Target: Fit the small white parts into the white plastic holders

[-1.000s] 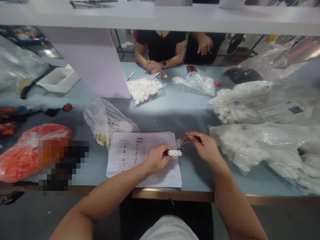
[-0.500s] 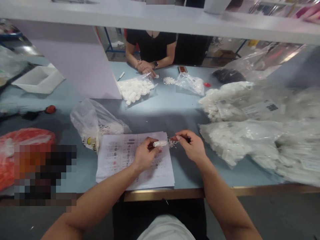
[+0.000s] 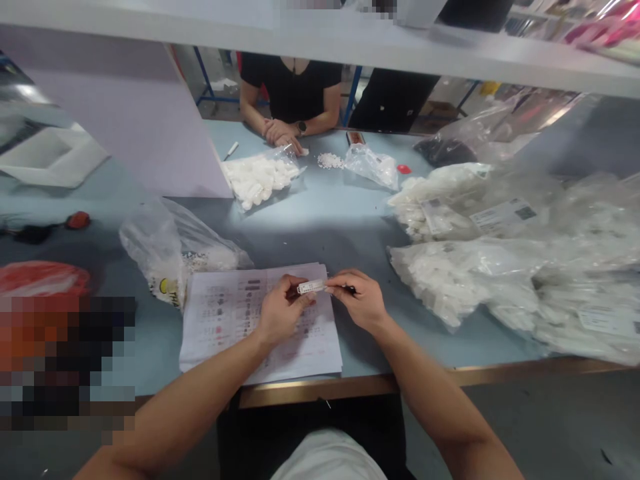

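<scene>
My left hand [image 3: 281,308] pinches a small white plastic piece [image 3: 311,287] with a row of tiny marks or slots along it. It is held above a stack of printed sheets [image 3: 213,350]. My right hand [image 3: 364,301] is closed, thumb and fingertips together at the right end of the white piece. Something dark and narrow [image 3: 351,289] shows between its fingers, too small to make out. The tiny white bits on the table near the sheets' right edge are mostly hidden by my right hand.
A clear bag [image 3: 153,233] of small bits stands left of the sheets. Large bags of white parts [image 3: 450,273] fill the right side. Across the table a person [image 3: 293,93] rests their hands near a bag of white pieces [image 3: 260,179]. A shelf [image 3: 300,43] crosses above.
My right hand has moved left from the loose bits to the end of the white piece. My left hand still holds the piece. The whole view has shifted slightly.
</scene>
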Tool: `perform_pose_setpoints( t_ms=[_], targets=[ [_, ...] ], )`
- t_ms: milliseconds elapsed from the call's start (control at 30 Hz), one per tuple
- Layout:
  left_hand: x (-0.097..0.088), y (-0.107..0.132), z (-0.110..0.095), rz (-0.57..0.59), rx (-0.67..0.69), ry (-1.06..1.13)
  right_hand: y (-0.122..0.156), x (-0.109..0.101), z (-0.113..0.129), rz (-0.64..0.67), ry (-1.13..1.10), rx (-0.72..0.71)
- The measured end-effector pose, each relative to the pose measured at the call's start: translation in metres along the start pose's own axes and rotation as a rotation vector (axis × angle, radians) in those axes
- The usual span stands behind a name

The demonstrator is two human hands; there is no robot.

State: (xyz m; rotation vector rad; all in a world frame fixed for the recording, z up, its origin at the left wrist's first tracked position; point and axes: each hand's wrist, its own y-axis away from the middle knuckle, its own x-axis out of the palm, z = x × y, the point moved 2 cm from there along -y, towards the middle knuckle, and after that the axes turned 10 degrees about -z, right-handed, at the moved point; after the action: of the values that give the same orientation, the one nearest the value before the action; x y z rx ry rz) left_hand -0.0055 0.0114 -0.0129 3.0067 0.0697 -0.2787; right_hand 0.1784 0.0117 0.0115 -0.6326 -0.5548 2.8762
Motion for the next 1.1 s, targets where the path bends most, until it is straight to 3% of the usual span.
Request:
perform_pose_setpoints(
  t_ms=[333, 633, 733, 867, 1000, 1100],
  targets=[
    [0.000, 0.002, 0.001, -0.004, 0.019, -0.055, 0.002, 0.001, 0.003, 0.004, 0.115, -0.210],
    [-0.002, 0.004, -0.006, -0.018, 0.047, -0.161, 0.004, 0.001, 0.001, 0.032, 0.142, -0.217],
    [-0.003, 0.005, -0.010, -0.034, 0.104, -0.254, 0.004, 0.003, -0.002, 0.050, 0.112, -0.146],
    [-0.005, 0.007, -0.011, -0.053, 0.195, -0.323, -0.002, 0.002, -0.004, 0.070, 0.022, 0.087],
    [-0.006, 0.009, -0.009, -0.041, 0.234, -0.295, -0.006, 0.000, -0.001, 0.221, -0.141, 0.326],
    [-0.006, 0.010, -0.010, -0.018, 0.237, -0.262, -0.006, 0.001, 0.000, 0.310, -0.187, 0.385]
  ],
)
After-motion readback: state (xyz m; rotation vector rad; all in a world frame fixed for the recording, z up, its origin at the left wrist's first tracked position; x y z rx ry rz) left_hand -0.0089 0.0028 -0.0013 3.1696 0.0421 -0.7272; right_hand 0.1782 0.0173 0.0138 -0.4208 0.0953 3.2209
